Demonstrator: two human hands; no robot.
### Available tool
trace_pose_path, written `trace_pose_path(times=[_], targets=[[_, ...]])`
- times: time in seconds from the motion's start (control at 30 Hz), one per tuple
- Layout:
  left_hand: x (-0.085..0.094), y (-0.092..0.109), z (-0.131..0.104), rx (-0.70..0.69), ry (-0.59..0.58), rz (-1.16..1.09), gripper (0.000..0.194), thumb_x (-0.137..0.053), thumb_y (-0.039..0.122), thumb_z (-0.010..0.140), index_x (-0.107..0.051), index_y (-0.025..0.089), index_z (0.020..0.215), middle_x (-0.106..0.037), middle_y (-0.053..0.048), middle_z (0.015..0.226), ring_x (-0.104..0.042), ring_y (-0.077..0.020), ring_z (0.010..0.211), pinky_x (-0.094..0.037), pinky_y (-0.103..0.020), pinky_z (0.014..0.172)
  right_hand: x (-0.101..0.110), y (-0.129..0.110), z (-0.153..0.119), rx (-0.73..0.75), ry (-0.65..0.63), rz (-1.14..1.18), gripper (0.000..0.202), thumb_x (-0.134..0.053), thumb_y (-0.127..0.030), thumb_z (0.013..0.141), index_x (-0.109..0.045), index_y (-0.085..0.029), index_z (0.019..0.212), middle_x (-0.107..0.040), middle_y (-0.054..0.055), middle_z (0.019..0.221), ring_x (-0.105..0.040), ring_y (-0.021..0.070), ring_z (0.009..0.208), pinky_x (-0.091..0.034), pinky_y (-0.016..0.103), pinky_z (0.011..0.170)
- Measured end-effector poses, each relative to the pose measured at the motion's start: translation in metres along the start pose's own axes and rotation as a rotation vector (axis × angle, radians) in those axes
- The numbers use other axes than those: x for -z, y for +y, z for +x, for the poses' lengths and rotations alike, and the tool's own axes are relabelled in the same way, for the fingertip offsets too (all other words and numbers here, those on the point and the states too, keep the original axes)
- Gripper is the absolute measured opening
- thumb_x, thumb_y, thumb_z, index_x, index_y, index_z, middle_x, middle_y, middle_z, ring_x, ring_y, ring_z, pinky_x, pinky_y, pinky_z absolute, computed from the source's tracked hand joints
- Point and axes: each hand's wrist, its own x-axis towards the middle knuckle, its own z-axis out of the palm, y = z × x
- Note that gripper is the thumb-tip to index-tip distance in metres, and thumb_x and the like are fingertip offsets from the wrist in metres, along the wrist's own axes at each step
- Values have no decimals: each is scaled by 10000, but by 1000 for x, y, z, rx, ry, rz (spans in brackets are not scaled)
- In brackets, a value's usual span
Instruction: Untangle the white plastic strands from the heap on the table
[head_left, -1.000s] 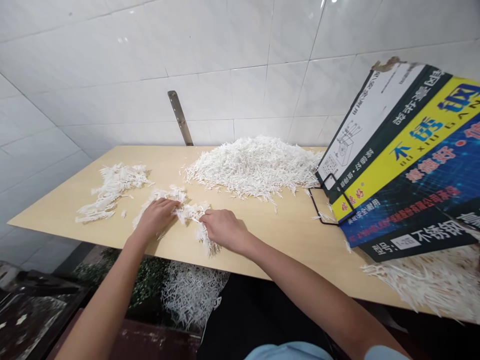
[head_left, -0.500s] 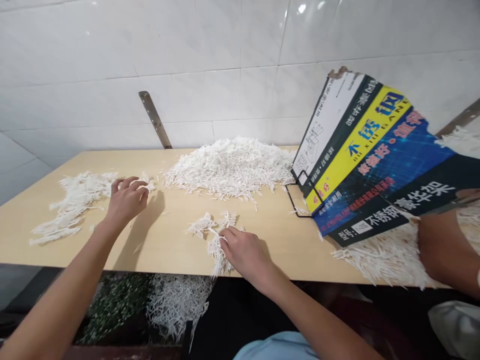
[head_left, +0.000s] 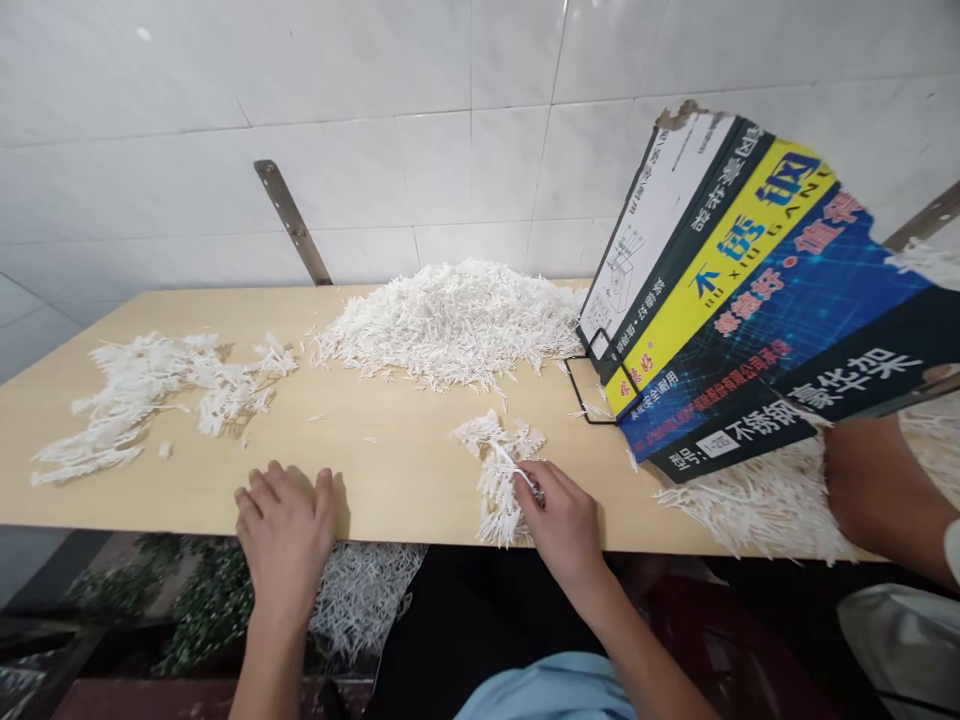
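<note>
L hand [head_left: 285, 525] now nr tbl [head_left: 405, 480] edge

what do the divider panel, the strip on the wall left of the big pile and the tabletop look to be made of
Divider panel: probably printed cardboard, glossy, with a torn brown edge on top.
Wall strip: likely metal, dull grey-brown, with punched holes.
Tabletop: wood or wood-look board, smooth and pale; the even surface leaves open which.

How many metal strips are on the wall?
2. The left metal strip is left of the big white heap; the right metal strip is at the picture's right edge. The printed cardboard may hide more.
</note>
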Motion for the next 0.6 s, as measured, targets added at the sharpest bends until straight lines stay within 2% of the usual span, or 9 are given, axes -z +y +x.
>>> trace_pose_path(times=[0.07, 0.17, 0.3, 0.4, 0.43, 0.5, 0.57, 0.6], targets=[[-8, -16, 9, 87, -16, 129, 885, -458, 621, 952, -295, -10, 1551, -163, -403, 1625, -23, -604, 1521, -121, -821, 1125, 2, 6, -5, -15, 50, 60, 197, -524, -283, 1002, -712, -223, 1012, -771, 49, 922, -724, 188, 806, -537, 286, 723], [-29, -11, 37, 140, -90, 196, 916, -385, 647, 967, -305, -66, 1538, -176, -444, 1605, -74, -599, 1522, -143, -782, 1149, -1, 6, -8, -9, 42, 28, 191, -537, -284, 996, -718, -223, 994, -777, 46, 922, -726, 190, 805, -529, 287, 724], [-64, 34, 95, 18, -199, 128, 869, -332, 643, 989, -320, 1, 1573, -164, -365, 1658, -85, -551, 1546, -89, -775, 1167, -4, 1, -9, 10, 25, -16, 209, -520, -289, 1012, -717, -218, 1004, -776, 59, 929, -728, 201, 841, -518, 294, 757], [-76, 69, 137, -245, -357, -61, 750, -293, 590, 1028, -269, 136, 1624, -56, -212, 1731, -67, -437, 1588, -146, -664, 1228, -3, 2, -9, 2, 66, 5, 186, -537, -277, 1003, -712, -215, 1003, -775, 53, 932, -729, 199, 845, -521, 295, 774], [-75, 78, 145, -312, -345, -105, 705, -290, 574, 1037, -276, 185, 1624, -62, -162, 1743, -50, -407, 1597, -134, -639, 1243, -3, 2, -9, 3, 80, 3, 178, -544, -275, 999, -712, -214, 999, -775, 51, 929, -729, 199, 839, -520, 295, 771], [-64, 89, 147, -358, -238, -159, 623, -288, 530, 1054, -329, 222, 1593, -115, -124, 1742, -75, -364, 1603, -143, -593, 1258, -2, 2, -9, 12, 99, 2, 173, -550, -276, 995, -712, -213, 987, -774, 50, 913, -727, 198, 816, -520, 296, 755], [-47, 93, 127, -348, -87, -182, 535, -314, 451, 1062, -412, 198, 1523, -278, -155, 1682, -230, -326, 1569, -239, -524, 1244, -2, 1, -8, 14, 114, 16, 176, -548, -277, 994, -712, -214, 980, -774, 50, 901, -725, 197, 799, -522, 294, 745], [-39, 91, 111, -335, -22, -183, 483, -339, 401, 1056, -462, 181, 1468, -405, -175, 1599, -347, -315, 1511, -309, -494, 1212, -3, 0, -8, 12, 120, 23, 175, -548, -276, 993, -711, -215, 978, -774, 50, 899, -725, 197, 796, -523, 294, 743]])
